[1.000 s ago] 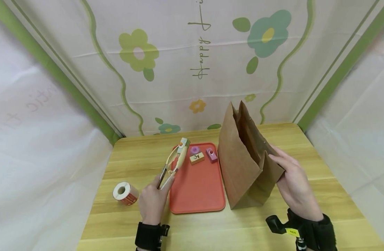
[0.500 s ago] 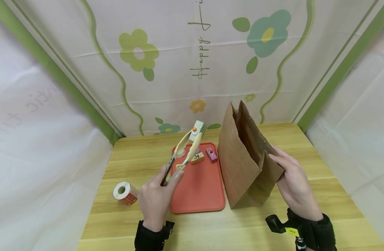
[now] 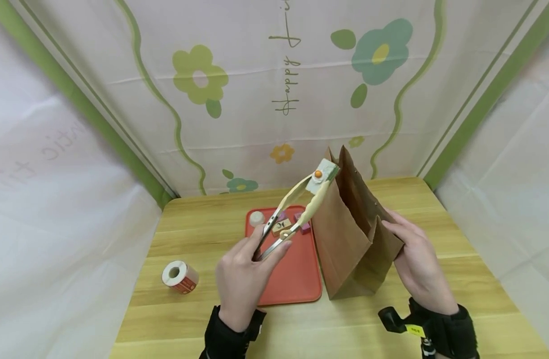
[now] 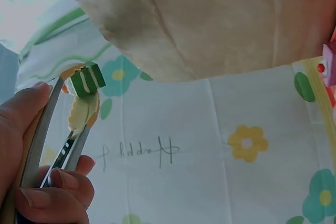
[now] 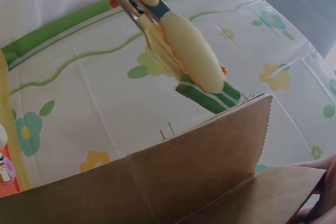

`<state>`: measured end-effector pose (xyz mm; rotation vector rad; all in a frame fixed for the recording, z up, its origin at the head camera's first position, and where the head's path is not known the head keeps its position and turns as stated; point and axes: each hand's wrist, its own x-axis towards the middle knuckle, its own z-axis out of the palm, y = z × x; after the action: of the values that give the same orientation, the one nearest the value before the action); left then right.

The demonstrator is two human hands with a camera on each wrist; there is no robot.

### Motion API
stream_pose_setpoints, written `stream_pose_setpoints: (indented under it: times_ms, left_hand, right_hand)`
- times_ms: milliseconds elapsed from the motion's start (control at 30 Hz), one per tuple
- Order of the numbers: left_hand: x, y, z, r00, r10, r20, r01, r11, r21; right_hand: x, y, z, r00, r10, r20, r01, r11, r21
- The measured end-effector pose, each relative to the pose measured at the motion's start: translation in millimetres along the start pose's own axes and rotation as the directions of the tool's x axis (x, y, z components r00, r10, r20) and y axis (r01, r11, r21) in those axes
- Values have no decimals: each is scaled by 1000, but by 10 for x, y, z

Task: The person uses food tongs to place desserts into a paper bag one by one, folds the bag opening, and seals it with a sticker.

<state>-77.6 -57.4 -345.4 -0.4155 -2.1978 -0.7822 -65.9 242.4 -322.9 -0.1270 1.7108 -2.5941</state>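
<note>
My left hand (image 3: 243,279) grips a pair of tongs (image 3: 316,203) with cream scalloped tips. Between those tips is a small toy cake slice (image 3: 316,183), white on top with an orange ball. Its green-and-white layered side (image 4: 88,80) shows in the left wrist view. The slice is up at the left top edge of a brown paper bag (image 3: 342,244), overlapping that edge in the head view. The bag stands upright with its mouth apart. My right hand (image 3: 420,267) pinches the bag's right side, thumb on the folded paper and other fingers mostly behind it.
A red tray (image 3: 297,274) lies left of the bag. On its far end are a white round piece (image 3: 256,218), a yellow toy cake (image 3: 281,227) and a purple one (image 3: 305,228), partly behind the tongs. A label roll (image 3: 180,276) stands farther left on the wooden table (image 3: 211,214).
My left hand has carried the tongs and cake slice up and to the right, from above the tray's far left corner to the bag's top edge. My right hand has stayed on the bag.
</note>
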Motion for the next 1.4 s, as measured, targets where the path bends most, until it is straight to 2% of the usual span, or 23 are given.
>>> stream_pose_setpoints:
  times_ms: [167,367,767,1033,1233,1400]
  left_hand:
    - [95,97,68,999,50,-1,-50,998,-28]
    - [188,187,148,995,97,10,-97,995,-38]
    - [237,276,244,990,93,110,-95,995,13]
    - [254,299,204,990,78,121,-80,997,17]
    - [273,310,130,986,76,147,-87,994,72]
    - [287,320,92,986,66,154,-83,991,107]
  right_hand:
    - [4,10,-11,1000,19,-22,-20,1000,-16]
    - [0,22,-11,998,20,-59,-19,999,29]
    - [-15,10,-7,996,50,-77,-53,998,-35]
    - [-16,-17,-4,995,51,-80,-55,998,-43]
    - [-7,-37,-7,997,34,-70,-35,999,-8]
    - [1,-43,11,995,54,-88,-55,998,-14]
